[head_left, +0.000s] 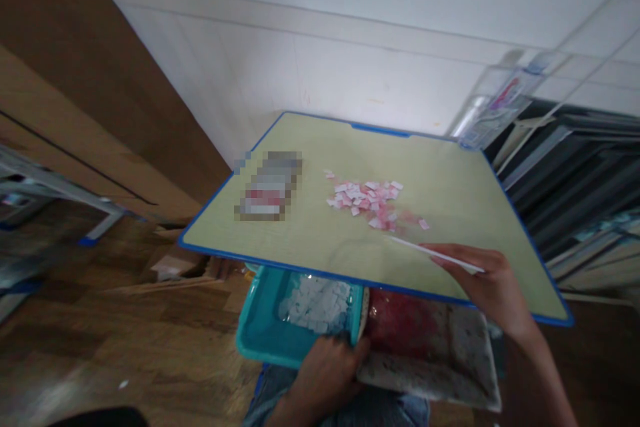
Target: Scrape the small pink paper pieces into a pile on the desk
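Yellow surface spreads right of the small pink-and-white pieces (370, 199) to the table's (475, 190) blue rim. They lie mid-table, left and far of the right hand (490, 280), pinching a white stick (413, 246). The left hand (330, 370) curls at the tray's (470, 363) left edge, its grip unclear. Pixelation hides an item (270, 187) at left.

- The right hand (487, 283) is extended forward, thumb and fingers closed in a pinch.
- The right forearm (540, 360) slants from the lower right.
- The left hand (327, 367) is lower, its fingers bent.
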{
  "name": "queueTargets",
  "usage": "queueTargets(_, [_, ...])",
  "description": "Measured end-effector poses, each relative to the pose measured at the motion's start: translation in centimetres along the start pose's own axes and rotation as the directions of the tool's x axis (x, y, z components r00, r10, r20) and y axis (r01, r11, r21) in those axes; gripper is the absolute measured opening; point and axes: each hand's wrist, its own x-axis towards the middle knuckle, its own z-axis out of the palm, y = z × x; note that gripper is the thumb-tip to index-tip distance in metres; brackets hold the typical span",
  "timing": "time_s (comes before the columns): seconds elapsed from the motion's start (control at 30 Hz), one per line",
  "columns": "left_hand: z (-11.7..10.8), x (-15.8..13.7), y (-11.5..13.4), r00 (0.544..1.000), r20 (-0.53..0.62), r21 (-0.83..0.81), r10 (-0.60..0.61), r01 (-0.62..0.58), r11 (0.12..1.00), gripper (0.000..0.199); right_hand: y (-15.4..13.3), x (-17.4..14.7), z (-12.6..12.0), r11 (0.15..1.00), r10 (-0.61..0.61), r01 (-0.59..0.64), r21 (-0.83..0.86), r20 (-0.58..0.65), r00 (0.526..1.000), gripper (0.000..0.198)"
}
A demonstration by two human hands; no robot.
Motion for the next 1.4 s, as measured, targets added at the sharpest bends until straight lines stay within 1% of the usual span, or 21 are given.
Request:
queueTargets(0.1, [-0.1,0.1,0.0,1.000,-0.001,-0.011,-0.006,0.006,1.000,0.022,1.8,-0.4,-2.0,0.995,0.070,-0.073,-0.070,-0.041,0.997,0.018])
queueTargets(0.2, [0.0,0.1,-0.1,1.000,0.001,-0.017,-0.013,0.013,1.000,0.025,2.7,-0.8,-3.3,0.993,0.095,-0.091,-0.081,0.049,0.994,0.019])
queueTargets(0.23, [0.1,0.1,-0.1,1.000,0.001,-0.018,-0.012,0.012,1.000,0.026,2.9,-0.8,-3.5,0.992,0.099,-0.093,-0.085,0.067,0.993,0.019])
queueTargets(0.27, [0.1,0.1,-0.2,1.000,-0.001,-0.018,-0.011,0.011,1.000,0.027,3.2,-0.8,-3.8,0.991,0.105,-0.099,-0.095,0.055,0.993,0.019])
queueTargets(0.33, [0.2,0.1,-0.2,1.000,-0.001,-0.018,-0.008,0.008,1.000,0.027,3.8,-0.5,-4.0,0.985,0.120,-0.127,-0.118,-0.066,0.991,0.019])
queueTargets(0.43, [0.3,0.1,-0.2,1.000,-0.005,-0.025,-0.006,0.006,1.000,0.027,4.8,0.3,-4.0,0.968,0.163,-0.205,-0.141,-0.264,0.951,0.023])
queueTargets(0.5, [0.4,0.0,-0.2,1.000,-0.009,-0.028,-0.010,0.009,1.000,0.027,5.2,0.7,-4.1,0.956,0.192,-0.249,-0.154,-0.312,0.930,0.025])
queueTargets(0.6, [0.4,0.0,-0.2,1.000,-0.012,-0.027,-0.018,0.017,0.999,0.027,5.2,0.4,-4.5,0.944,0.229,-0.283,-0.171,-0.280,0.932,0.027])
queueTargets(0.7, [0.3,0.1,-0.2,1.000,-0.004,-0.033,-0.020,0.020,0.999,0.027,4.8,-0.6,-5.3,0.941,0.254,-0.285,-0.184,-0.178,0.951,0.024])
queueTargets(0.77, [0.2,0.1,-0.2,1.000,0.004,-0.038,-0.017,0.017,0.999,0.024,4.5,-1.4,-5.6,0.939,0.279,-0.297,-0.174,-0.120,0.953,0.021])
queueTargets(0.83, [0.1,0.1,-0.1,1.000,0.004,-0.036,-0.013,0.013,0.999,0.023,4.3,-1.9,-5.8,0.932,0.306,-0.328,-0.155,-0.151,0.940,0.021])
queueTargets(0.9, [0.0,0.1,-0.1,1.000,0.001,-0.025,-0.017,0.017,1.000,0.025,4.2,-2.2,-5.8,0.924,0.317,-0.355,-0.144,-0.235,0.919,0.023])
queueTargets(0.93, [0.0,0.1,-0.1,1.000,0.004,-0.020,-0.021,0.021,1.000,0.026,4.2,-2.3,-5.7,0.924,0.310,-0.354,-0.147,-0.257,0.916,0.024])
queueTargets(0.97, [0.0,0.1,-0.1,1.000,0.008,-0.017,-0.024,0.024,1.000,0.026,4.2,-2.3,-5.6,0.927,0.298,-0.342,-0.154,-0.248,0.922,0.024])
queueTargets(1.07, [0.0,0.1,0.0,1.000,0.012,-0.020,-0.026,0.027,0.999,0.027,4.3,-2.1,-5.4,0.943,0.268,-0.292,-0.163,-0.150,0.952,0.023])
queueTargets(1.1, [0.0,0.1,-0.1,1.000,0.010,-0.019,-0.025,0.026,0.999,0.027,4.4,-1.9,-5.3,0.944,0.262,-0.286,-0.164,-0.152,0.953,0.023])
queueTargets(1.2, [0.1,0.1,-0.1,1.000,-0.002,-0.008,-0.021,0.021,1.000,0.024,4.8,-1.5,-5.1,0.941,0.245,-0.289,-0.174,-0.236,0.940,0.022])
queueTargets(1.23, [0.1,0.1,-0.1,1.000,-0.004,-0.007,-0.022,0.022,1.000,0.024,5.0,-1.4,-5.0,0.942,0.239,-0.282,-0.181,-0.229,0.944,0.022])
queueTargets(1.33, [0.1,0.1,0.0,0.999,0.008,-0.011,-0.033,0.033,0.999,0.027,5.3,-1.1,-5.0,0.947,0.236,-0.264,-0.182,-0.161,0.958,0.022])
queueTargets(1.4, [0.0,0.0,0.0,0.999,0.024,-0.015,-0.042,0.042,0.999,0.027,5.4,-1.0,-5.0,0.948,0.238,-0.272,-0.163,-0.203,0.950,0.024])
